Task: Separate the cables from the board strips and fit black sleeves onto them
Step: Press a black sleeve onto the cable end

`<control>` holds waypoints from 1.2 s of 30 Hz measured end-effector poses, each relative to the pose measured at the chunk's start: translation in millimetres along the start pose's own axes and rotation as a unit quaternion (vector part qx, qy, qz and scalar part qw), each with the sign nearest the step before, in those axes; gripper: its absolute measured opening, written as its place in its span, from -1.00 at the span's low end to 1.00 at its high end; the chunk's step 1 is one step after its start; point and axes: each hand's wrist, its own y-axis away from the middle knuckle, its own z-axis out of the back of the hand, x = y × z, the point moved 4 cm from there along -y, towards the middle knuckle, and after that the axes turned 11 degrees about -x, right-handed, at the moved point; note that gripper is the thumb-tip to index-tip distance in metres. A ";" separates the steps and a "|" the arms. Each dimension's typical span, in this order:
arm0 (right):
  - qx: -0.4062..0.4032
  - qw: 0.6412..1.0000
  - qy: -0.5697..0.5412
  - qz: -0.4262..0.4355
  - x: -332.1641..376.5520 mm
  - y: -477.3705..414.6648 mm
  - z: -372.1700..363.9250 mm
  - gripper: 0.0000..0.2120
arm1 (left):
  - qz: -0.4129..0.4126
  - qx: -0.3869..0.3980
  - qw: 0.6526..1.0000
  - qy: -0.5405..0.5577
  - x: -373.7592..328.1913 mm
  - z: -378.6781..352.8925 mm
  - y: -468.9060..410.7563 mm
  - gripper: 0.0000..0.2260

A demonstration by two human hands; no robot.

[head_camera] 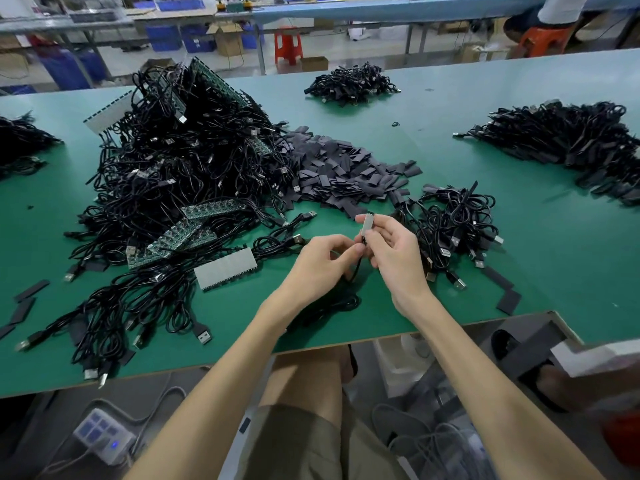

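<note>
My right hand [393, 252] pinches a small white board piece [367, 226] upright above the green table [554, 237]. Its black cable [356, 271] hangs down from the piece, and my left hand [322, 263] grips that cable just below it. A white board strip [225, 269] with cables attached lies left of my hands. A large heap of cables and green board strips [180, 174] rises at the left. Loose black sleeves [346, 174] lie in a pile behind my hands.
A smaller cable pile [453, 230] sits right of my hands. More cable heaps lie at the far centre [351, 84], the far right [571, 140] and the left edge [17, 143]. A few flat sleeves [505, 292] lie near the table's front edge.
</note>
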 end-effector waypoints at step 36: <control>0.004 0.999 0.047 0.025 2.8 2.3 -0.2 -0.86 | -0.112 -0.060 0.990 -0.067 0.6 8.0 -8.3 -0.85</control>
